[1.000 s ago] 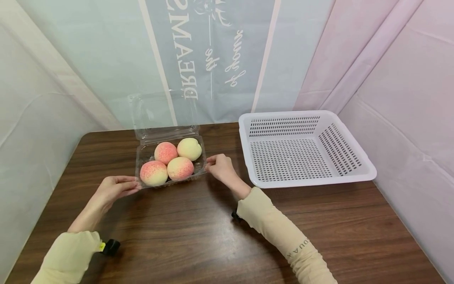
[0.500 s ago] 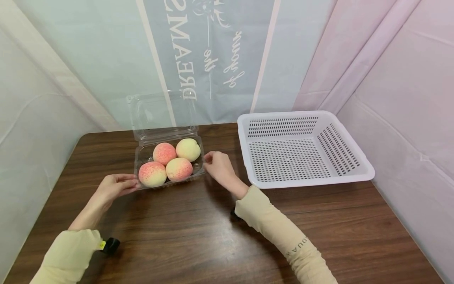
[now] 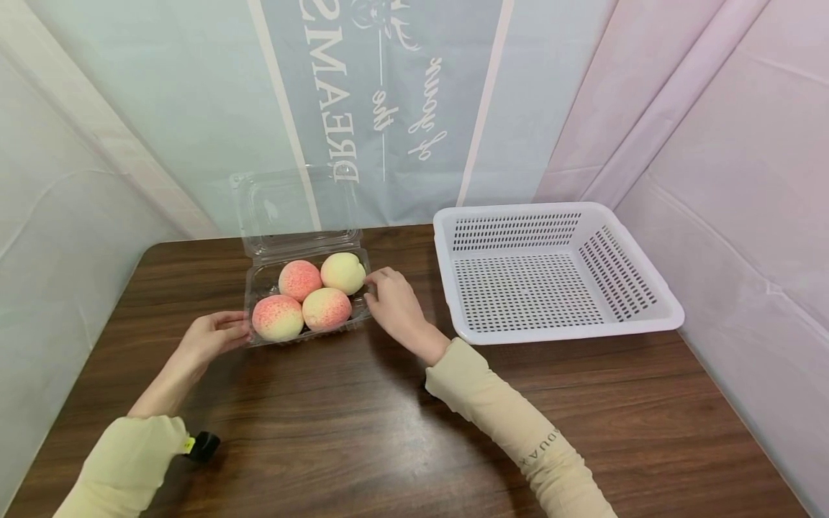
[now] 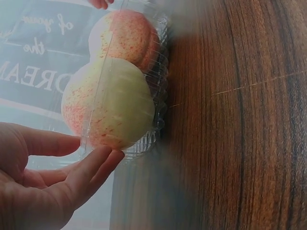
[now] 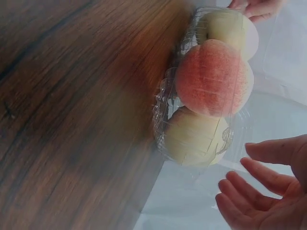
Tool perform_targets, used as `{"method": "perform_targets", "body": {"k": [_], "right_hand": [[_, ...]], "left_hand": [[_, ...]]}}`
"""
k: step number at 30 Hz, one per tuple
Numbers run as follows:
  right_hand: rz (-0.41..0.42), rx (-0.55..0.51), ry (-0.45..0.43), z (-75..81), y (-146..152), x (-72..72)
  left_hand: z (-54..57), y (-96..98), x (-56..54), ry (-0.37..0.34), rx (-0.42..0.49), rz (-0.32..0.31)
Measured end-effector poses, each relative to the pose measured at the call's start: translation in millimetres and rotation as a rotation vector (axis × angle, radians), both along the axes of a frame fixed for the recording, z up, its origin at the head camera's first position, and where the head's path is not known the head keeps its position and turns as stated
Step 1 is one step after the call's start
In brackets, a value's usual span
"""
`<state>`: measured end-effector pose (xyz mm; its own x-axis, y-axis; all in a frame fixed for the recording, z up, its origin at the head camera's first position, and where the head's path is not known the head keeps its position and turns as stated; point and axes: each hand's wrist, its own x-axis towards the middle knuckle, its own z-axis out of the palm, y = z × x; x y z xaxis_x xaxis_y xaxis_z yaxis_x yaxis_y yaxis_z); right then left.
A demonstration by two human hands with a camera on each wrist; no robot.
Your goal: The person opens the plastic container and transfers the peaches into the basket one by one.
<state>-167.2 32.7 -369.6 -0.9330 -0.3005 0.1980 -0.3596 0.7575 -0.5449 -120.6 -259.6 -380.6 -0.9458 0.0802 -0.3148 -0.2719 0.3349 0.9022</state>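
A clear plastic clamshell container (image 3: 359, 314) stands on the table with its lid (image 3: 294, 205) raised behind it. In it lie several peaches, among them a red-speckled one (image 3: 277, 318) at the front left and a pale yellow one (image 3: 343, 273) at the back right. My left hand (image 3: 206, 338) pinches the container's left side, thumb and fingers at the rim; in the left wrist view its fingertips (image 4: 112, 151) lie against the wall beside a peach. My right hand (image 3: 396, 306) is at the container's right rim, its fingers loosely spread and holding nothing in the right wrist view.
A white perforated plastic basket (image 3: 463, 337) stands to the right on the dark wooden table (image 3: 350, 432). Behind the table hangs a pale cloth backdrop (image 3: 414, 93) with lettering, and light cloth walls (image 3: 725, 237) rise at the sides.
My right hand has let go of the container's front right corner, moved slightly back and left along the rim, and loosened its fingers. My left hand stays at the left side, barely shifted.
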Motion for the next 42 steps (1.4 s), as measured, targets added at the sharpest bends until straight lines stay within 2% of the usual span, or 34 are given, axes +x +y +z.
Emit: {"method": "perform_targets", "body": {"k": [6,16,42], "right_hand": [[0.057,0.009,0.054,-1.6,-3.3,-0.4],[0.145,0.037,0.099,1.4,-8.2,0.5],[0.267,0.152,0.141,-0.1,-25.6,-0.2]], "left_hand": [[-1.7,1.5,-0.4,0.024,-0.068,-0.004],[-1.3,5.4,-0.4,0.054,-0.069,-0.009],[-5.1,8.6,-7.8,0.014,-0.076,0.005]]}}
